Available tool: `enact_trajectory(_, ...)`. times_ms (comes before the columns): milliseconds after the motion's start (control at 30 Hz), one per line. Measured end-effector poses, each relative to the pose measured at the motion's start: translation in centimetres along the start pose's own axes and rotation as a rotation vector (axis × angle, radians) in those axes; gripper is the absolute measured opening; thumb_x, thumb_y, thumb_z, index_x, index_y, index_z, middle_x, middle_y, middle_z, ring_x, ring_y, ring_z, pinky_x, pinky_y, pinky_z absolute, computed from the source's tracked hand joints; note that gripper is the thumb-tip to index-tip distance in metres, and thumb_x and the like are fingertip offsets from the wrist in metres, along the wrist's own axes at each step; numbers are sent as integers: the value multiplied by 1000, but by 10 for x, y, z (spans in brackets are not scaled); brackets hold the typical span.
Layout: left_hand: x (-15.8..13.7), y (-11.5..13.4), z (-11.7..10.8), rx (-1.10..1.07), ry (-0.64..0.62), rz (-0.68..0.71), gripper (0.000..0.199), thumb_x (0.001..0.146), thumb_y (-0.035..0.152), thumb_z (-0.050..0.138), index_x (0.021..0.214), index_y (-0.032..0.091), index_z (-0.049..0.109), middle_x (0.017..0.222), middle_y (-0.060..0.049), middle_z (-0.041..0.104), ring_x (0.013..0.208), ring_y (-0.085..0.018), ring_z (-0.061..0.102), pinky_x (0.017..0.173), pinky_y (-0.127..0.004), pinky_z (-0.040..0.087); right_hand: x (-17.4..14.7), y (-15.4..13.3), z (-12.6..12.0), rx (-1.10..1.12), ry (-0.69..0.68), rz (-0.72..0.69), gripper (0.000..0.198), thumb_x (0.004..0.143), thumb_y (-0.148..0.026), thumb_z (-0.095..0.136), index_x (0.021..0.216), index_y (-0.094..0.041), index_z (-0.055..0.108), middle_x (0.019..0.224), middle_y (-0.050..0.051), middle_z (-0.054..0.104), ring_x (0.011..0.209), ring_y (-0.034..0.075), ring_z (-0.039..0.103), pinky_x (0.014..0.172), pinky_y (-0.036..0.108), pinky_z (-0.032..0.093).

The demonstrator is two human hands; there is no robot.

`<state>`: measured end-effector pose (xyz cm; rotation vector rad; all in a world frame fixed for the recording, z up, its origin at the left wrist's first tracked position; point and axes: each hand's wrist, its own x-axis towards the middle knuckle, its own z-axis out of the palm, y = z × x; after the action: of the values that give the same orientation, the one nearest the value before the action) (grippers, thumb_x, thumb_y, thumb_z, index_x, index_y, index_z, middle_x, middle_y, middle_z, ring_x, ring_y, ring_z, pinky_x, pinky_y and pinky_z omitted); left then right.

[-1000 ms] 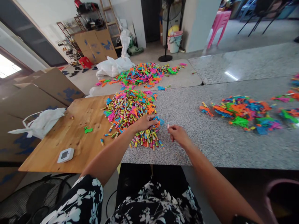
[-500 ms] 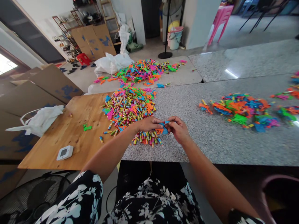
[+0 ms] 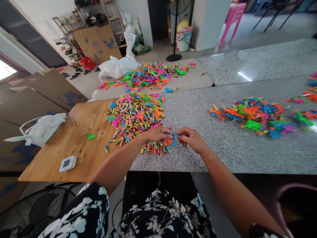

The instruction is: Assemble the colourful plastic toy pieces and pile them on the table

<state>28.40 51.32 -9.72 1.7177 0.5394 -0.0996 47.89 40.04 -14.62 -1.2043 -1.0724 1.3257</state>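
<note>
My left hand (image 3: 158, 133) is closed around small plastic toy guns, a blue toy gun (image 3: 174, 142) and an orange one (image 3: 167, 142), at the near right edge of a pile. Facing it, my right hand (image 3: 192, 138) pinches the end of the blue toy gun's barrel; a small tube there is too tiny to make out. Beside and under my left hand lies the pile of short colourful tubes (image 3: 133, 115), mixed with toy guns in pink, orange, green and blue. A single green toy gun (image 3: 91, 136) lies to the left on the wooden board.
The wooden board (image 3: 81, 115) carries a white digital timer (image 3: 67, 163) and a white bag (image 3: 47, 129). On the granite table (image 3: 188, 109), toy guns with tubes form a heap (image 3: 257, 114) at right. Another mixed pile (image 3: 151, 76) lies farther back.
My right hand has turned slightly and its fingers now point more to the left along the blue toy gun's barrel. My left hand keeps its hold. The view has shifted slightly.
</note>
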Motion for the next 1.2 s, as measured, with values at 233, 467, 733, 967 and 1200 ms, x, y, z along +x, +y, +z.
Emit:
enact_trajectory(233,4,-15,-52,501,457,-44,16,86,34,69,93,21,75,91,-6,76,81,-21,69,76,-29,51,11,12,-59,157,483,-5,25,70,-33,75,91,-20,72,69,-1,70,44,9,55,40,20,44)
enact_trajectory(467,-14,-35,-85,986,692,-316,27,95,38,61,110,19,73,115,-12,73,111,-29,67,96,-37,50,32,29,-31,-195,479,19,29,90,-38,63,113,-22,71,102,7,76,66,15,67,58,27,52)
enact_trajectory(733,-1,-38,-31,1020,580,-437,60,83,52,78,129,17,62,132,-21,65,122,-39,63,99,-44,50,77,38,42,-1171,156,4,26,99,-28,55,111,-18,76,123,17,67,97,26,71,82,33,51)
enact_trajectory(967,-9,-55,-47,349,778,-319,53,78,31,80,125,15,65,112,-14,75,107,-31,71,94,-39,52,74,37,35,-486,416,68,13,88,-33,63,89,-20,66,82,5,72,74,20,67,69,29,51)
enact_trajectory(1200,6,-47,-18,-553,767,1,38,73,40,83,91,20,56,73,3,63,60,-11,60,54,-21,45,49,17,55,410,315,9,38,67,-45,82,88,-23,59,76,-2,72,52,13,59,47,25,47)
